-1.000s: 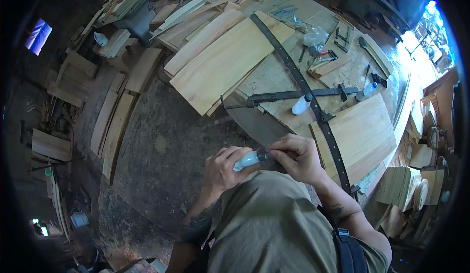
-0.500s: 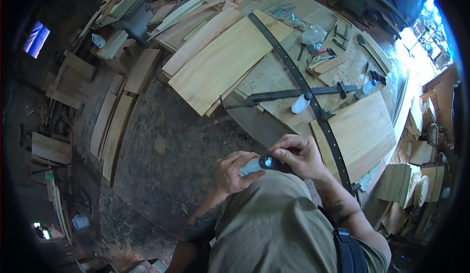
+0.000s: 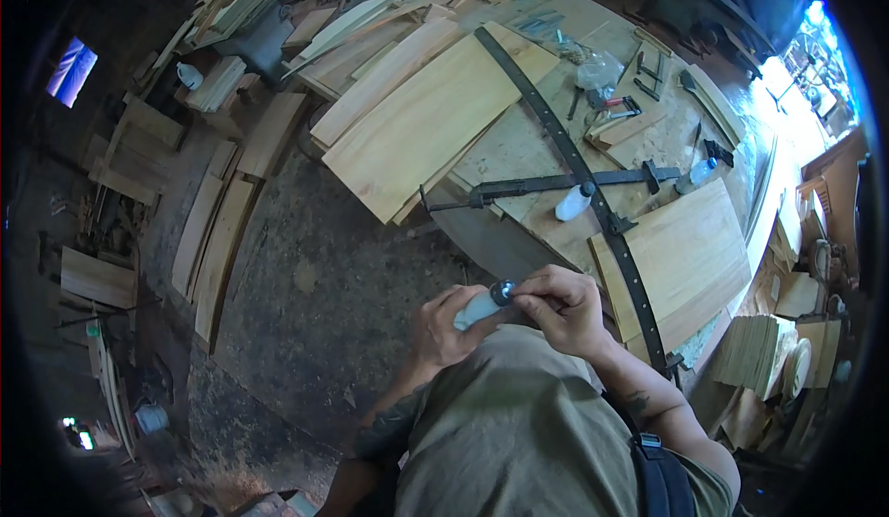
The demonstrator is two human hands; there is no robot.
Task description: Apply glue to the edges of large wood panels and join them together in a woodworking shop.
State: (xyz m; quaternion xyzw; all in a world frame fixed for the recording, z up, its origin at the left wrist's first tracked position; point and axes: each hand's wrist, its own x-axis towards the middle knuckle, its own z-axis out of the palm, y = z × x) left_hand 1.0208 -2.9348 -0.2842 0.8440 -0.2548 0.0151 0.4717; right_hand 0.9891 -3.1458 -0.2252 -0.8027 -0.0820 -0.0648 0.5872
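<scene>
My left hand (image 3: 444, 327) wraps the small pale bottle (image 3: 477, 308) at six o'clock, close to my chest; my right hand (image 3: 565, 308) has its fingertips pinching its dark cap (image 3: 505, 292). A jerky twist could spurt the contents onto my shirt (image 3: 528, 424).

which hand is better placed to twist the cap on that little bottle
Right, most likely. The right hand already has its fingertips pinched on the dark cap, while the left hand is wrapped around the small pale bottle, steadying it in front of the chest.
</scene>
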